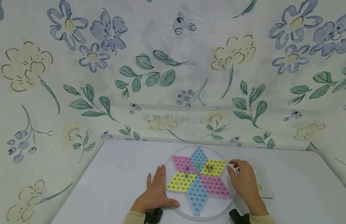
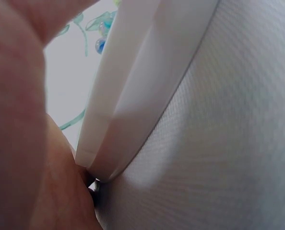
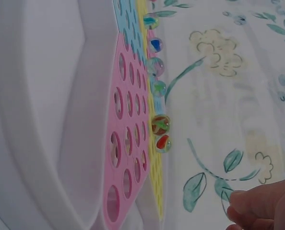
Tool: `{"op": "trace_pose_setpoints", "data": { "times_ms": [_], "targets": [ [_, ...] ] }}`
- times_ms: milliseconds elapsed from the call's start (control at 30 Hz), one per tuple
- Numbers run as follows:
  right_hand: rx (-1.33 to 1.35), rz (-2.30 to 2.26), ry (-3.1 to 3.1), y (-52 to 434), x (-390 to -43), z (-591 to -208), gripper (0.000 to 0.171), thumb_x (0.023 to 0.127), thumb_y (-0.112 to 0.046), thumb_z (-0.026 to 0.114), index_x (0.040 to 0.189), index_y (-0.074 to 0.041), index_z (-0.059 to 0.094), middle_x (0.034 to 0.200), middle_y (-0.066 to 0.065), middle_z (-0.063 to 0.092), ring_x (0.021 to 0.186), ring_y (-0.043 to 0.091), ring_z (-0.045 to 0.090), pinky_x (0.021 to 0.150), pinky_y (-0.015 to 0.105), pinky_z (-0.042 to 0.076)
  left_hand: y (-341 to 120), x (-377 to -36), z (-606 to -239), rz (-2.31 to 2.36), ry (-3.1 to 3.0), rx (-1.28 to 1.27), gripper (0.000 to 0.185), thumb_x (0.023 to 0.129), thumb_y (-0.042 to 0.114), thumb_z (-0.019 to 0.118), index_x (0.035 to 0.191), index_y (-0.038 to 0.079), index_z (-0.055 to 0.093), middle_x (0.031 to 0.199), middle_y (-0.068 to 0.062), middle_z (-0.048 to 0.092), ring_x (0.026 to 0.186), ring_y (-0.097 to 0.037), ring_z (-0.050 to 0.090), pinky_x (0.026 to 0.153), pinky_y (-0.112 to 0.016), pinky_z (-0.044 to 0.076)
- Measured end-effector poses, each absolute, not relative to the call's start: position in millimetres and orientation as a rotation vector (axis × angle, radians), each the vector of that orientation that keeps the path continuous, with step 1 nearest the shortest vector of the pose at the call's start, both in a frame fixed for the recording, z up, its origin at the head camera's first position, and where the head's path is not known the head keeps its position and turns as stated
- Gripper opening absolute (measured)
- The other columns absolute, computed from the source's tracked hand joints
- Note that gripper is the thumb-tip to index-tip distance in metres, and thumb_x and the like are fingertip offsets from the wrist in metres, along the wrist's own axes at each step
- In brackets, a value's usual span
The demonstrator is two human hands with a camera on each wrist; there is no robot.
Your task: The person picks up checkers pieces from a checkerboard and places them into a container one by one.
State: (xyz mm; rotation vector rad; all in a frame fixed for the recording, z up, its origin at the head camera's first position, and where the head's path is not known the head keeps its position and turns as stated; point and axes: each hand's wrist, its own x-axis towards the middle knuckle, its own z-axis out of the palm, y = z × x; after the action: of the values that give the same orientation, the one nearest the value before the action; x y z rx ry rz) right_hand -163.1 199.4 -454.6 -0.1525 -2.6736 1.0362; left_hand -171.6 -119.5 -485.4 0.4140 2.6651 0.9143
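Observation:
A round Chinese checkers board (image 1: 197, 199) with a pink, blue and yellow star lies on the white table. Several glass marbles (image 3: 160, 124) sit in holes around the star's middle and its upper arms. At the board's left rim, my left hand (image 1: 154, 189) rests with fingers straight and thumb spread along the lower edge. My right hand (image 1: 244, 177) hovers just off the right rim, its thumb and index finger loosely bent with a gap between them. Nothing shows between those fingertips in the right wrist view. The left wrist view is mostly filled by the board's white side (image 2: 128, 86).
Right of the board, partly behind my right hand, lies a flat pale tray (image 1: 266, 189) with a yellow-green marble (image 1: 259, 187) on it. The white table (image 1: 111, 174) runs back to a flower-printed cloth (image 1: 161, 99) hanging behind and at the sides.

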Motion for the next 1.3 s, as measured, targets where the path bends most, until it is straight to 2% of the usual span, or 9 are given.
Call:
{"op": "trace_pose_setpoints", "data": {
  "times_ms": [633, 1300],
  "targets": [
    [-0.120, 1.014, -2.653, 184.0, -161.3, -455.5, 0.023, 0.095, -0.010, 0.067, 0.115, 0.002, 0.069, 0.104, 0.016, 0.060, 0.097, 0.031, 0.055, 0.085, 0.045, 0.049, -120.4, -173.3, -487.0, 0.936, 2.655, 0.433, 0.147, 0.065, 0.059, 0.089, 0.156, -0.010, -0.003, 0.165, -0.027, -0.003, 0.152, -0.041, -0.007, 0.113, -0.066, -0.013],
    [-0.071, 0.955, -2.730, 168.3, -164.0, -456.9, 0.021, 0.093, -0.012, 0.070, 0.112, -0.002, 0.070, 0.105, 0.013, 0.060, 0.097, 0.027, 0.054, 0.081, 0.042, 0.051, -117.9, -173.9, -484.3, 0.942, 2.643, 0.412, 0.147, 0.065, 0.060, 0.088, 0.156, -0.010, -0.003, 0.165, -0.027, -0.003, 0.152, -0.041, -0.007, 0.113, -0.066, -0.012]
  ]
}}
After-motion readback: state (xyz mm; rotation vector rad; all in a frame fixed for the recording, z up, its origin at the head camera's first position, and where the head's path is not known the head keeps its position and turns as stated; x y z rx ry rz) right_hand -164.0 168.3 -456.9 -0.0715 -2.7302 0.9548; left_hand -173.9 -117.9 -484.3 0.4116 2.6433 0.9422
